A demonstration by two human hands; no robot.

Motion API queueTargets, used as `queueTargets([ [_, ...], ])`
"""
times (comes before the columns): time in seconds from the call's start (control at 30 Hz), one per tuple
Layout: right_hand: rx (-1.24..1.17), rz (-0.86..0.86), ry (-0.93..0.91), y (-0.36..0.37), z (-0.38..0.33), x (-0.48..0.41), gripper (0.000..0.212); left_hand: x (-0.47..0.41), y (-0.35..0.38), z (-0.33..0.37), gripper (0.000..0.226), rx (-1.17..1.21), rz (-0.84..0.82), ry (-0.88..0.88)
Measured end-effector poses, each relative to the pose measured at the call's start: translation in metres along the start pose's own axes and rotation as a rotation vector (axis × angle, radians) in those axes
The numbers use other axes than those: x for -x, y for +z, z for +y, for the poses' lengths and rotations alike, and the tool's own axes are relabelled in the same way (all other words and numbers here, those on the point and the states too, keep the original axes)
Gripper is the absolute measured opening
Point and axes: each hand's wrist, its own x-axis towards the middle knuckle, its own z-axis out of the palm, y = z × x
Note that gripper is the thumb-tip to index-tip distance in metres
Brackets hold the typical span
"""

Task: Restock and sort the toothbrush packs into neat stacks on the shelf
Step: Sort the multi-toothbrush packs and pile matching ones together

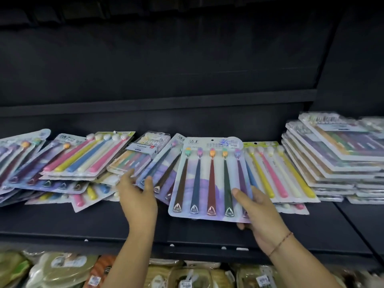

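Right hand (257, 206) first: the thumb (242, 196) is pressed flat on the front of a five-brush pack (207, 177) and the other fingers are curled under its bottom right corner, so it's a proper pinch grip. That pack has a purple and blue card and dark handles, and it's held tilted just above the shelf (207, 233), overlapping the packs behind it. There's a thin beaded bracelet (280, 242) on that wrist. The left hand (138, 192) is looser, fingers fairly straight and spread. Its thumb tip rests on the lower edge of a slanted blue pack (158, 163), with the fingertips reaching toward the jumble beside it. It isn't really gripping anything as far as I can see. Further left it's a messy pile (52, 179) of packs fanned out at all angles, with a pink and yellow handled pack (87, 156) lying on top and a small boxed set (145, 146) behind. Just right of the held pack is a pastel pack (276, 173) lying flat, then a tidy tall stack (332, 161) at the far right. Bagged goods (62, 269) sit on the level below, too blurry to make out.
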Motion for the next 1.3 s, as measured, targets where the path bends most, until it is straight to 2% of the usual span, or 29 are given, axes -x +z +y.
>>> queueTargets([
  [0.07, -0.021, 0.008, -0.016, 0.0, -0.006, 0.004, 0.022, 0.005, 0.0, 0.002, 0.027, 0.051, -0.073, -0.03],
  [0.13, -0.037, 0.015, -0.055, -0.004, -0.008, 0.004, 0.009, 0.017, 0.003, -0.001, 0.013, 0.071, -0.186, -0.064],
  [0.2, -0.034, 0.018, -0.112, -0.004, -0.011, 0.001, 0.023, 0.026, 0.006, -0.007, 0.009, 0.102, -0.308, -0.165],
  [0.27, 0.024, 0.015, -0.148, -0.002, -0.01, -0.002, 0.029, 0.025, 0.005, -0.011, 0.01, 0.142, -0.345, -0.292],
  [0.37, 0.271, -0.009, -0.16, 0.003, -0.006, -0.007, 0.054, 0.011, -0.004, -0.009, 0.026, 0.06, -0.218, -0.272],
  [0.47, 0.626, -0.012, -0.161, 0.008, -0.003, -0.009, 0.074, -0.003, -0.012, -0.005, 0.024, 0.039, -0.051, -0.201],
  [0.57, 0.823, 0.099, -0.291, 0.02, 0.0, -0.002, 0.066, -0.02, -0.015, -0.008, 0.021, 0.148, 0.035, -0.251],
  [0.63, 0.969, 0.168, -0.505, 0.036, 0.005, 0.003, 0.061, -0.029, -0.015, -0.008, 0.021, 0.218, 0.031, -0.315],
  [0.7, 0.967, 0.136, -0.615, 0.055, 0.005, 0.003, 0.056, -0.036, -0.015, -0.012, 0.036, 0.29, 0.008, -0.384],
  [0.73, 0.903, 0.055, -0.579, 0.068, 0.001, 0.002, 0.055, -0.039, -0.016, -0.014, 0.046, 0.314, -0.008, -0.41],
  [0.77, 0.785, -0.052, -0.463, 0.082, -0.003, -0.004, 0.055, -0.041, -0.015, -0.016, 0.053, 0.334, -0.017, -0.423],
  [0.87, 0.423, -0.298, -0.052, 0.127, -0.017, -0.025, 0.051, -0.048, -0.017, -0.02, 0.049, 0.383, -0.059, -0.426],
  [0.93, 0.357, -0.297, 0.044, 0.152, -0.017, -0.045, 0.043, -0.049, -0.02, -0.018, 0.043, 0.421, -0.133, -0.418],
  [1.07, 0.306, -0.187, 0.16, 0.18, -0.013, -0.075, 0.085, -0.052, -0.026, -0.013, 0.046, 0.452, -0.219, -0.465],
  [1.2, 0.28, -0.151, 0.145, 0.186, -0.005, -0.088, 0.111, -0.064, -0.032, -0.021, 0.059, 0.347, -0.274, -0.481],
  [1.27, 0.267, -0.159, 0.143, 0.182, -0.004, -0.087, 0.114, -0.067, -0.032, -0.023, 0.058, 0.315, -0.267, -0.486],
  [1.3, 0.239, -0.162, 0.157, 0.18, -0.002, -0.089, 0.107, -0.068, -0.032, -0.022, 0.06, 0.298, -0.26, -0.484],
])
